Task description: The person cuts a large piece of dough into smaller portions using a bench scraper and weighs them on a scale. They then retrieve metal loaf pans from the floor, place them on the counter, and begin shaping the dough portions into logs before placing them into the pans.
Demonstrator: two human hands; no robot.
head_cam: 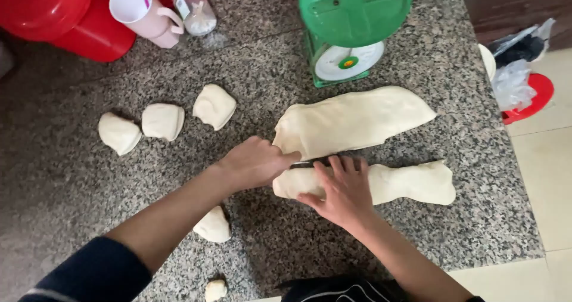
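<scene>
Dough (411, 181) lies as a long roll across the speckled granite counter (71, 183), with a larger flattened slab (351, 120) just behind it. The left hand (256, 162) comes in from the lower left, forearm stretched diagonally, fingers curled closed around the handle of a dark blade (310, 163) set between roll and slab. The right hand (344, 189) lies flat and open, palm down, fingers spread over the roll's left end, fingertips touching the blade. Three cut pieces (162, 121) sit in a row farther left; another piece (213, 225) rests under the left forearm. A green scale (351, 22) stands behind the slab.
</scene>
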